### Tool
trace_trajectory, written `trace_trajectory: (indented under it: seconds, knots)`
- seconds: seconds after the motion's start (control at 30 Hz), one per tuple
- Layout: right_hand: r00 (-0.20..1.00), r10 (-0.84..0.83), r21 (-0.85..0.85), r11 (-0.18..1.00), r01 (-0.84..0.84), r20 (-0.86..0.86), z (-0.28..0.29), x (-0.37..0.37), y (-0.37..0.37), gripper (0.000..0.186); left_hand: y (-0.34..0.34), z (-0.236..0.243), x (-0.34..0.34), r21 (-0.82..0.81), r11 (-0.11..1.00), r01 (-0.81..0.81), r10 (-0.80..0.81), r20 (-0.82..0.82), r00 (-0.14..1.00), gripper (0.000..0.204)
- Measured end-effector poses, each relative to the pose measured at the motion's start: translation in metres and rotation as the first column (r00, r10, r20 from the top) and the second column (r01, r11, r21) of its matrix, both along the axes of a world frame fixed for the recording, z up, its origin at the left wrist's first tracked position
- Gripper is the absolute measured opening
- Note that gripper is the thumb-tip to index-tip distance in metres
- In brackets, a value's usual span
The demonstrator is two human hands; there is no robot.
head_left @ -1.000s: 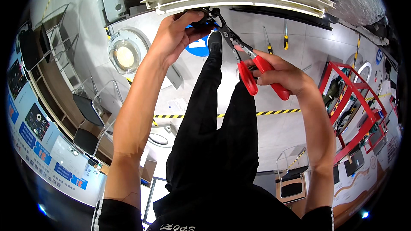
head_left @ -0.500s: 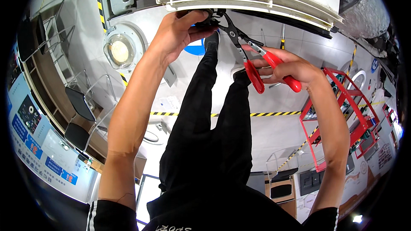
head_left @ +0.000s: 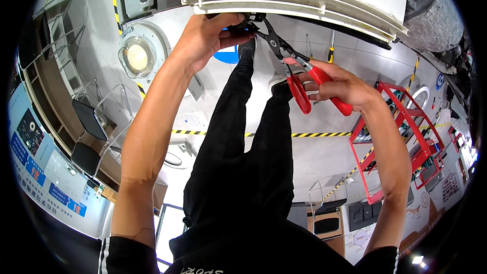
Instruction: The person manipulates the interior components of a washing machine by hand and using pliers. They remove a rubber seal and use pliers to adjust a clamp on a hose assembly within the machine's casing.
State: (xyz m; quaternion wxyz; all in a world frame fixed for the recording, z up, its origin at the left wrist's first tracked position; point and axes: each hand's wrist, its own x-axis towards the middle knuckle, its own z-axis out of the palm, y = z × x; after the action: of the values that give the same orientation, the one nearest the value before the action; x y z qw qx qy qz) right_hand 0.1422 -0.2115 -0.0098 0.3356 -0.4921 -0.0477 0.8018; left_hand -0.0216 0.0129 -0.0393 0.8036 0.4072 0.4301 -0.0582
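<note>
My right hand (head_left: 345, 87) holds red-handled pliers (head_left: 299, 68), its fingers around the two spread handles. Their dark jaws reach up and left to a small black part (head_left: 254, 20) just below the white slatted panel (head_left: 294, 1). My left hand (head_left: 203, 43) is closed on a dark part beside the jaw tips, thumb above and fingers below. The panel's lower edge and my fingers partly hide that part, so its kind does not show. Whether the jaws are clamped on it, I cannot tell.
A round washer door (head_left: 138, 57) lies on the floor at left. A yellow-and-black screwdriver (head_left: 331, 53) is beyond the pliers. A red metal rack (head_left: 390, 142) stands at right, chairs (head_left: 90, 116) at left. A foil-wrapped cylinder (head_left: 431, 23) is at upper right.
The view has shifted slightly. The pliers' red handles sit a little lower with my right hand. My left hand keeps its hold beside the jaws.
</note>
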Motion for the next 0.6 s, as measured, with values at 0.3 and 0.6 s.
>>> trace_trajectory:
  seconds: [0.3,0.6]
  knots:
    - [0.989,0.108,-0.057,0.993,-0.103,0.097,0.005,0.000,0.006,0.050,-0.001,0.001,0.001,-0.011,1.000,-0.016,0.016,0.022,1.000,0.028]
    - [0.994,0.107,-0.175,0.979,-0.100,0.029,0.001,0.000,0.008,0.064,-0.003,0.000,0.001,0.007,1.000,-0.019,0.019,-0.001,1.000,0.029]
